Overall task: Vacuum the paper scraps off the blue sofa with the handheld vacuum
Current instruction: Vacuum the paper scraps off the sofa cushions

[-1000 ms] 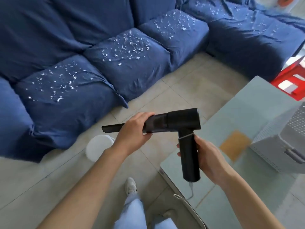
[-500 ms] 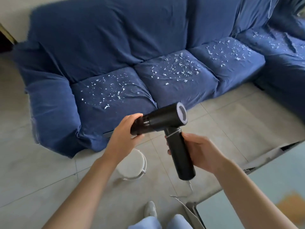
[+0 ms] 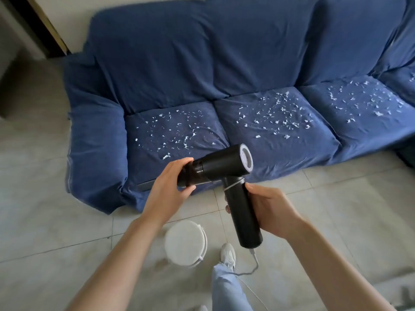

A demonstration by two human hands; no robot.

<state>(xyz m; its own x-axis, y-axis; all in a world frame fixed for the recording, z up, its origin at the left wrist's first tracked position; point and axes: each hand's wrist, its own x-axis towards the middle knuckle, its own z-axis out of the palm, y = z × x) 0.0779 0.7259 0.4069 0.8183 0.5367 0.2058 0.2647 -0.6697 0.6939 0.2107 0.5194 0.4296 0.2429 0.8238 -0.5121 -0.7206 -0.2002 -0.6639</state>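
Right hand (image 3: 270, 209) gripped the handheld vacuum (image 3: 226, 176) by its handle; left hand (image 3: 173, 189) clasped its barrel. Best lowered nozzle-first onto the paper scraps (image 3: 177, 135) just beyond the vacuum.

sofa (image 3: 224, 63) – plain deep blue | paper scraps (image 3: 276, 115) – white flecks | handheld vacuum (image 3: 224, 167) – black, pale grey-white ring at rear | floor tiles (image 3: 45, 221) – light grey-beige | round stool (image 3: 185, 242) – white | shoe (image 3: 228, 254) – white
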